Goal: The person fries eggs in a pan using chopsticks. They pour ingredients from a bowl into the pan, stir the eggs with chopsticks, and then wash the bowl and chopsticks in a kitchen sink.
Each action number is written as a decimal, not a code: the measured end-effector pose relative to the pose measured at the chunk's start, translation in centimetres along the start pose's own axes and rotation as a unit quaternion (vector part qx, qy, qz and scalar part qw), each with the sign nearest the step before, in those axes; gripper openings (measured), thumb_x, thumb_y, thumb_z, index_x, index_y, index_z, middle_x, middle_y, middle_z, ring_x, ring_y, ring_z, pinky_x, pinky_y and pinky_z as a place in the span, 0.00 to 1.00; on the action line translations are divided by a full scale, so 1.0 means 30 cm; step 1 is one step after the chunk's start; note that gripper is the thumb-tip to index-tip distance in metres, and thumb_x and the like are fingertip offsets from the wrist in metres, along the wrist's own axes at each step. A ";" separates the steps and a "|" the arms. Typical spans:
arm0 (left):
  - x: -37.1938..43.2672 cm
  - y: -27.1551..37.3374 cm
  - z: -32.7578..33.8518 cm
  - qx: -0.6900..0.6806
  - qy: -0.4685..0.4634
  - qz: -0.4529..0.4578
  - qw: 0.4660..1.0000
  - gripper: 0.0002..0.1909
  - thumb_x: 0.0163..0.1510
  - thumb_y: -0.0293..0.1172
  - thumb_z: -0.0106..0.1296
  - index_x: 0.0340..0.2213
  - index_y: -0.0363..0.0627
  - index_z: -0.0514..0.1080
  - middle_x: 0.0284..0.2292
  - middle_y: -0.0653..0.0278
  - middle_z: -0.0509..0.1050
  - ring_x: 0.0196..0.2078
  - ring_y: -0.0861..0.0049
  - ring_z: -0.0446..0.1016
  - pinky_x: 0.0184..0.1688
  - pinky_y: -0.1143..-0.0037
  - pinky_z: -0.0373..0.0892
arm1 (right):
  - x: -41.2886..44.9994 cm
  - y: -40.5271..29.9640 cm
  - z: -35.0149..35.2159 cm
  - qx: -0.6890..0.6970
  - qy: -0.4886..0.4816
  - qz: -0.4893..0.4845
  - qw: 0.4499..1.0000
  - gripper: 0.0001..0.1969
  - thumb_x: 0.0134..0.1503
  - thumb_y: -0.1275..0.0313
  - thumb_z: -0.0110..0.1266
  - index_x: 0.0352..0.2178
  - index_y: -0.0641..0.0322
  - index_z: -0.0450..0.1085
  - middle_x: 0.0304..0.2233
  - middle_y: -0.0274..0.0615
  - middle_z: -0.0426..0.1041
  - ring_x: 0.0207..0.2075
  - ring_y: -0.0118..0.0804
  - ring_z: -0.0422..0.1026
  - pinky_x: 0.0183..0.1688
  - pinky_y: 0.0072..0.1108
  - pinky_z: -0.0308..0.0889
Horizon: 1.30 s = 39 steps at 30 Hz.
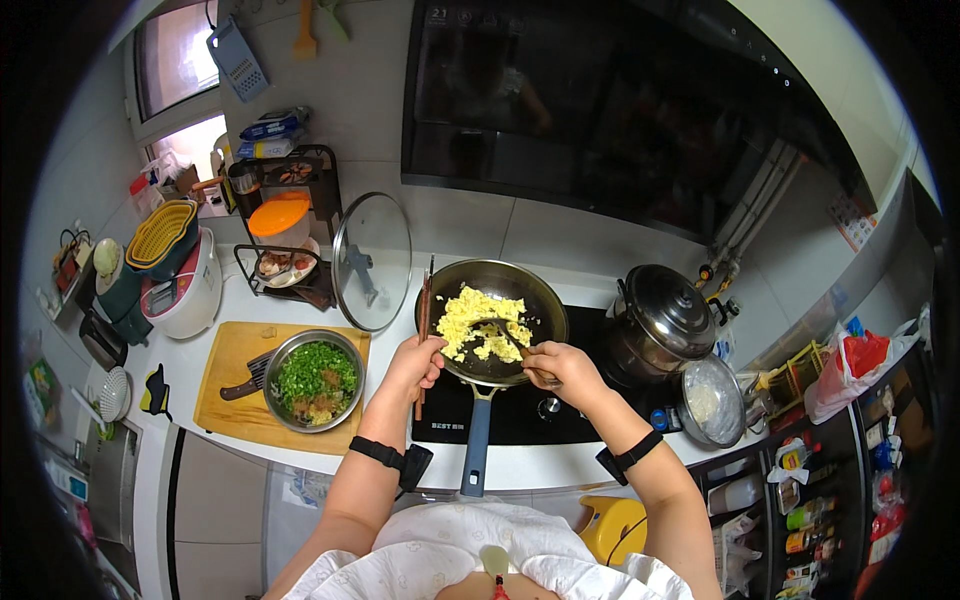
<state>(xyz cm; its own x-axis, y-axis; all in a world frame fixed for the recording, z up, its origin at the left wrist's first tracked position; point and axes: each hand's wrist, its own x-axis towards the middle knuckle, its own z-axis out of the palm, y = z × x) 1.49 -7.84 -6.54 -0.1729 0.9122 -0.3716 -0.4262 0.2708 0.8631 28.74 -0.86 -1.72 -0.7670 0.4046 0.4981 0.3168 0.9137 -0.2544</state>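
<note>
A dark frying pan [545,296] sits on the black cooktop with its blue-grey handle [477,442] towards me. Yellow scrambled egg [472,315] lies in broken pieces across the pan's bottom. My left hand [416,366] grips a pair of brown chopsticks [424,307], held nearly upright at the pan's left rim. In my right hand [559,369] is the handle of a spatula [491,324]; its curved head rests among the egg pieces. The lower rim of the pan passes between both hands.
To the left, a steel bowl [315,381] of chopped greens with seasonings stands on a wooden cutting board [225,367], beside a knife [244,386]. A glass lid [373,262] leans upright behind. At right are a lidded steel pot [664,322] and a plastic-covered bowl [712,405]. A range hood [600,112] hangs above.
</note>
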 end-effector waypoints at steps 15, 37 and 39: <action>0.012 0.016 -0.024 -0.015 0.019 0.000 1.000 0.09 0.55 0.32 0.47 0.36 0.41 0.67 0.17 0.68 0.65 0.11 0.84 0.56 0.10 0.82 0.48 | -0.009 0.022 0.025 0.116 -0.007 0.067 0.991 0.08 0.45 0.76 0.62 0.30 0.58 0.75 0.33 0.41 0.73 0.35 0.42 0.74 0.38 0.26 0.71; 0.025 -0.003 -0.017 -0.026 0.002 -0.005 1.000 0.07 0.54 0.31 0.49 0.32 0.42 0.66 0.17 0.67 0.65 0.10 0.85 0.56 0.10 0.82 0.48 | -0.019 -0.046 0.064 0.073 -0.004 0.002 0.997 0.10 0.41 0.82 0.58 0.29 0.61 0.74 0.27 0.43 0.72 0.26 0.42 0.72 0.29 0.26 0.68; 0.024 0.009 -0.011 -0.024 0.006 -0.007 1.000 0.06 0.54 0.31 0.49 0.32 0.42 0.66 0.17 0.67 0.65 0.10 0.85 0.55 0.10 0.81 0.48 | -0.027 -0.018 0.070 0.096 -0.001 0.068 0.993 0.09 0.41 0.82 0.60 0.28 0.62 0.74 0.29 0.44 0.72 0.27 0.43 0.72 0.29 0.26 0.68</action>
<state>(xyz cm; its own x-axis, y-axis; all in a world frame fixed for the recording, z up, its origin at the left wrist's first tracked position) 0.96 -7.20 -6.69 -0.1769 0.9050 -0.3870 -0.4706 0.2676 0.8408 28.02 -1.75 -3.72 -0.7257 0.5241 0.4457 0.3064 0.8262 -0.4728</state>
